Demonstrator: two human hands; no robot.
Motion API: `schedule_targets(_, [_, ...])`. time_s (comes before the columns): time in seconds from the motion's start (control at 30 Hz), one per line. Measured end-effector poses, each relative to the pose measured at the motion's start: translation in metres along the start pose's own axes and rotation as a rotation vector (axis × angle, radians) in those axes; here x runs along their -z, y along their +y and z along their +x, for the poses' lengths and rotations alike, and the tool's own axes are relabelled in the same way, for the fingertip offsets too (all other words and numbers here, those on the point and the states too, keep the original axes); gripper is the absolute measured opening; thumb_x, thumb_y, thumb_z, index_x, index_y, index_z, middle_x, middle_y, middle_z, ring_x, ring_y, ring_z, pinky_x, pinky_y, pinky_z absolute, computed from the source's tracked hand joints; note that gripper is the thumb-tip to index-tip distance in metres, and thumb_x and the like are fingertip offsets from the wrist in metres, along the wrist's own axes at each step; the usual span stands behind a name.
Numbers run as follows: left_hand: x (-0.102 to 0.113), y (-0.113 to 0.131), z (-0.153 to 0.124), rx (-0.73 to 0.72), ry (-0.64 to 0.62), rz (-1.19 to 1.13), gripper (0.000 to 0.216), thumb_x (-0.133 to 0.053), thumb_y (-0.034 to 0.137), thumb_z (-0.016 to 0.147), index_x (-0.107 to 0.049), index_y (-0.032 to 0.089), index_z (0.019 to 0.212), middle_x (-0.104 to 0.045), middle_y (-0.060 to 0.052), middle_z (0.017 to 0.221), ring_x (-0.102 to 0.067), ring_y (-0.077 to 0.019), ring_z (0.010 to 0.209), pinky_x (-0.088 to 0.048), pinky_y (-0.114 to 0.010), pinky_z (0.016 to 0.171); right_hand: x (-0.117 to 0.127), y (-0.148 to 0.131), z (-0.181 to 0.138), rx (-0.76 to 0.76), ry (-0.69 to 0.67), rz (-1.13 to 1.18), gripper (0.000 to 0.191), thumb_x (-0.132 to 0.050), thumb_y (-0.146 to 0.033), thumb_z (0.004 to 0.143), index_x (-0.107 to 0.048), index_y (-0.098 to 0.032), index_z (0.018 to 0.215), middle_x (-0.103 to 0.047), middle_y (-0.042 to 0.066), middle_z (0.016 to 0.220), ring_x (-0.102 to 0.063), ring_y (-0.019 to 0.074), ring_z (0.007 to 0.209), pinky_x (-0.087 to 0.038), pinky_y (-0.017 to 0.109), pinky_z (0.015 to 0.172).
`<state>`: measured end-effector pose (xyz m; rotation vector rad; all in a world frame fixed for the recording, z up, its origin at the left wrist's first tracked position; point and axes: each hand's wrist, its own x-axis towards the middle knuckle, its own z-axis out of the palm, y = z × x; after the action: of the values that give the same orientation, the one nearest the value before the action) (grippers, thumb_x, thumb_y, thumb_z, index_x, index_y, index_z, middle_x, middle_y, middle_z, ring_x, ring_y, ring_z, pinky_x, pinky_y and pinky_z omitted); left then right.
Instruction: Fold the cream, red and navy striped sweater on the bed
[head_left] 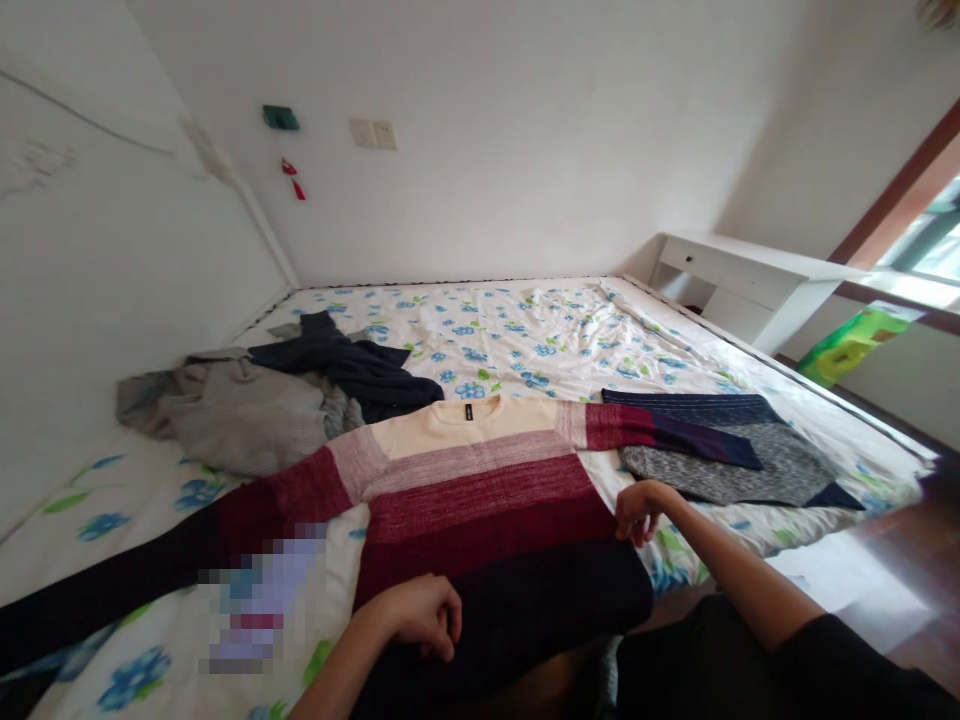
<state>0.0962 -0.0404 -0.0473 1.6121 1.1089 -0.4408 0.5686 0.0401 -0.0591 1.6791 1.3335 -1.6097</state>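
Note:
A striped knit sweater lies spread on the bed, front up, its neckline away from me. Its bands run from cream through pink and burgundy to near-black. Above the dark lower part, my left hand has its fingers curled downward; whether cloth is between them is hidden against the dark knit. My right hand is closed at the sweater's right side edge, thumb and fingers pinching it. One sleeve stretches far to the left, and the other rests across a folded grey and navy garment.
A heap of grey clothes and a navy garment lie at the left of the flowered bed sheet. A blurred patch covers something near the left sleeve. A white desk stands beyond the bed at right, near a green bag.

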Motion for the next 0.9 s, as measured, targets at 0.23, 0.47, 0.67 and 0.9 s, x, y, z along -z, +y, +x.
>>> schedule_targets(0.23, [0.011,-0.015,-0.020,-0.012,0.008,-0.089,0.034,-0.083,0.042,0.057,-0.085,0.024,0.087,-0.082,-0.003,0.080,-0.074,-0.0218,0.070,-0.054,-0.030,0.066,-0.011,-0.019,-0.006,-0.009,0.280,-0.248,0.023,-0.086,-0.031,0.081,-0.071,-0.015,0.074,-0.076,0.008,0.078,-0.078,0.0224,0.084,-0.061,0.028,0.073])
schedule_targets(0.47, [0.029,-0.015,-0.034,-0.042,0.312,0.040,0.036,-0.067,0.047,0.078,-0.081,0.019,0.096,-0.081,-0.005,0.083,-0.076,-0.0224,0.076,-0.055,-0.030,0.072,-0.040,-0.046,-0.028,0.411,0.739,-0.376,0.029,-0.082,-0.031,0.089,-0.080,-0.014,0.112,-0.082,0.015,0.115,-0.074,0.0330,0.112,-0.053,0.036,0.103])
schedule_targets(0.67, [0.030,-0.009,-0.045,-0.138,0.620,0.120,0.059,-0.060,0.039,0.088,-0.072,0.008,0.138,-0.079,-0.020,0.130,-0.074,-0.0330,0.120,-0.053,-0.038,0.103,-0.129,-0.054,-0.030,0.610,0.579,-0.386,0.083,-0.073,-0.050,0.096,-0.044,-0.026,0.170,-0.032,0.011,0.181,-0.026,0.0370,0.168,-0.021,0.042,0.138])
schedule_targets(0.9, [0.019,0.000,-0.038,-0.128,0.690,0.175,0.067,-0.058,0.046,0.099,-0.064,0.007,0.153,-0.056,-0.028,0.164,-0.050,-0.0396,0.156,-0.032,-0.044,0.131,-0.288,-0.030,-0.041,0.785,-0.109,-0.431,0.070,-0.079,-0.056,0.081,-0.067,-0.052,0.149,-0.063,-0.008,0.159,-0.063,0.0374,0.144,-0.061,0.046,0.104])
